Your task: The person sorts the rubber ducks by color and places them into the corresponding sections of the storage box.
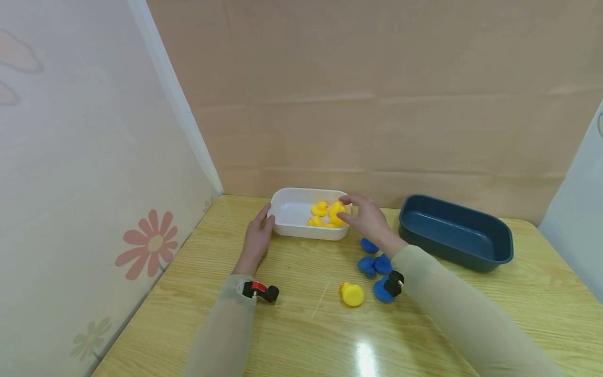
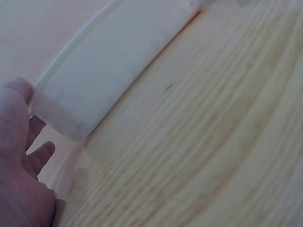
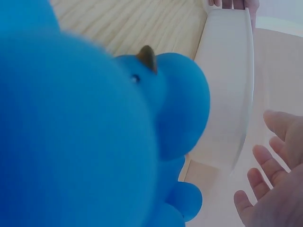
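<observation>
My left hand (image 1: 258,238) touches the left end of a white plastic tray (image 1: 301,232), fingers fairly straight against its rim and outer wall; the left wrist view shows this hand (image 2: 19,156) at the tray's corner. Several yellow rubber ducks (image 1: 319,208) lie in the tray's right half. Over the tray's right end is my right hand (image 1: 369,220), thumb and fingers spread beside the ducks. In the right wrist view the right hand's fingers (image 3: 267,165) are apart and nothing shows between them.
Several blue rubber ducks (image 1: 366,266) stand on the wooden table (image 1: 292,324) below my right forearm; they loom large in the right wrist view. A single yellow duck (image 1: 353,295) sits left of them. A dark blue tray (image 1: 452,254) stands at right, near the back wall.
</observation>
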The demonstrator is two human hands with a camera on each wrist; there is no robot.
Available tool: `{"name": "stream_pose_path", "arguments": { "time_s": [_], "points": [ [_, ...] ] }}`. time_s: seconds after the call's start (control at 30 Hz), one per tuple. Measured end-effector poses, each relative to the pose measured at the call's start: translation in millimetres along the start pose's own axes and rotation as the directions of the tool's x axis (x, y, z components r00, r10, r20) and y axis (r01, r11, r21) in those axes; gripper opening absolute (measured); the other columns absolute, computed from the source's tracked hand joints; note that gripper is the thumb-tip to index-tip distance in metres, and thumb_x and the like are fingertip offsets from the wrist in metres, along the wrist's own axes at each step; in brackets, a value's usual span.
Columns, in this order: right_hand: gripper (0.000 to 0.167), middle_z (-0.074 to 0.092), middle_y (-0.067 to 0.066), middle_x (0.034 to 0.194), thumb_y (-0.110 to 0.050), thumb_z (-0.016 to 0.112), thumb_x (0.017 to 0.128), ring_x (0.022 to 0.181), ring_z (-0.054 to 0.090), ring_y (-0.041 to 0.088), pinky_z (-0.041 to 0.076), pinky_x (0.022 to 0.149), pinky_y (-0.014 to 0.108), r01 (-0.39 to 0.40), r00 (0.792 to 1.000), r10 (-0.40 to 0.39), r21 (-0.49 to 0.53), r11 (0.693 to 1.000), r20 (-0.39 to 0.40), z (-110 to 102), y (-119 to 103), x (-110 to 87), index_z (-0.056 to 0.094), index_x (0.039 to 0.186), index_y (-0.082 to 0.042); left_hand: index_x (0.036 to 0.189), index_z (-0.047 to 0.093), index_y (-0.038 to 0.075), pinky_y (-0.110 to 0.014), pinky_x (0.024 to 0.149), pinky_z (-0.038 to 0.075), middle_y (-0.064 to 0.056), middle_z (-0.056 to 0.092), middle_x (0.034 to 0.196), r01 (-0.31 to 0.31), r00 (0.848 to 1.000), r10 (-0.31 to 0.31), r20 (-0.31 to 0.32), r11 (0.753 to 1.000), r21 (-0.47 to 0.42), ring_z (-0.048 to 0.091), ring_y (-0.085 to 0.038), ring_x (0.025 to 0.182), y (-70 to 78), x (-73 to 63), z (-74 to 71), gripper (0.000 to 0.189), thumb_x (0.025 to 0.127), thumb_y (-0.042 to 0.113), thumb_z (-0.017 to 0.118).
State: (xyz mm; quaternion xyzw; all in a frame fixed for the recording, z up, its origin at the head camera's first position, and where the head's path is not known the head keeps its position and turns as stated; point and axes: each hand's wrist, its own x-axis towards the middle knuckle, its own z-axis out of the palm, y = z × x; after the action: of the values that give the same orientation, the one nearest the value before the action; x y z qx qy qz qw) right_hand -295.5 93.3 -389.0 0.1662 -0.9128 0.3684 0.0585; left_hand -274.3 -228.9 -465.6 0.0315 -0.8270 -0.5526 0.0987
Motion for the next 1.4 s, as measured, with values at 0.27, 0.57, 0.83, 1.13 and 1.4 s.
{"name": "stream_pose_path", "arguments": {
  "time_s": [0.27, 0.57, 0.83, 1.13, 1.4],
  "points": [
    [0.051, 0.066, 0.014, 0.15, -0.028, 0.08, 0.104, 0.147, 0.049, 0.04, 0.039, 0.123, 0.063, -0.022, 1.0, 0.023, -0.045, 0.999, 0.016, -4, 2, -7.2, 0.068, 0.149, -0.008, 0.172, 0.043, 0.028, -0.063, 0.134, 0.013, -0.004, 0.041, 0.175, -0.011, 1.0, 0.011, -0.004, 1.0, -0.003, 0.021, -0.037, 0.167, 2.0, 0.1, 0.1, 0.057, 0.117, 0.042, 0.05],
    [0.054, 0.064, 0.015, 0.153, -0.027, 0.08, 0.105, 0.146, 0.052, 0.041, 0.039, 0.123, 0.064, 0.019, 0.999, -0.018, -0.021, 1.0, 0.038, -11, 2, -25.3, 0.065, 0.152, -0.008, 0.173, 0.042, 0.027, -0.063, 0.134, 0.013, -0.005, 0.041, 0.175, -0.019, 1.0, 0.019, -0.001, 1.0, 0.012, 0.021, -0.038, 0.167, 1.5, 2.0, 0.2, 0.058, 0.117, 0.042, 0.049],
    [0.056, 0.062, 0.013, 0.156, -0.03, 0.078, 0.106, 0.141, 0.057, 0.041, 0.045, 0.118, 0.064, 0.051, 0.996, -0.051, 0.005, 0.999, 0.069, -17, -2, -44.0, 0.062, 0.156, -0.009, 0.173, 0.042, 0.028, -0.064, 0.133, 0.016, -0.005, 0.041, 0.176, -0.014, 1.0, 0.014, 0.003, 1.0, 0.015, 0.021, -0.039, 0.167, 2.4, 1.7, -1.2, 0.058, 0.117, 0.044, 0.049],
    [0.055, 0.064, 0.012, 0.152, -0.026, 0.081, 0.104, 0.134, 0.063, 0.038, 0.052, 0.109, 0.065, 0.094, 0.991, -0.096, 0.025, 0.995, 0.095, -20, -6, -62.8, 0.064, 0.155, -0.012, 0.172, 0.043, 0.026, -0.062, 0.134, 0.015, -0.006, 0.042, 0.175, -0.021, 1.0, 0.021, -0.006, 0.999, 0.025, 0.021, -0.04, 0.166, 2.9, 1.2, -2.4, 0.059, 0.117, 0.044, 0.049],
    [0.057, 0.065, 0.008, 0.151, -0.029, 0.083, 0.102, 0.128, 0.068, 0.032, 0.056, 0.105, 0.063, 0.103, 0.988, -0.106, 0.029, 0.994, 0.114, -19, -6, -78.9, 0.065, 0.154, -0.014, 0.172, 0.044, 0.025, -0.062, 0.134, 0.014, -0.006, 0.043, 0.174, -0.031, 0.999, 0.032, -0.016, 0.999, 0.036, 0.023, -0.041, 0.166, 2.0, 2.1, -2.9, 0.059, 0.116, 0.043, 0.05]
  ]
}}
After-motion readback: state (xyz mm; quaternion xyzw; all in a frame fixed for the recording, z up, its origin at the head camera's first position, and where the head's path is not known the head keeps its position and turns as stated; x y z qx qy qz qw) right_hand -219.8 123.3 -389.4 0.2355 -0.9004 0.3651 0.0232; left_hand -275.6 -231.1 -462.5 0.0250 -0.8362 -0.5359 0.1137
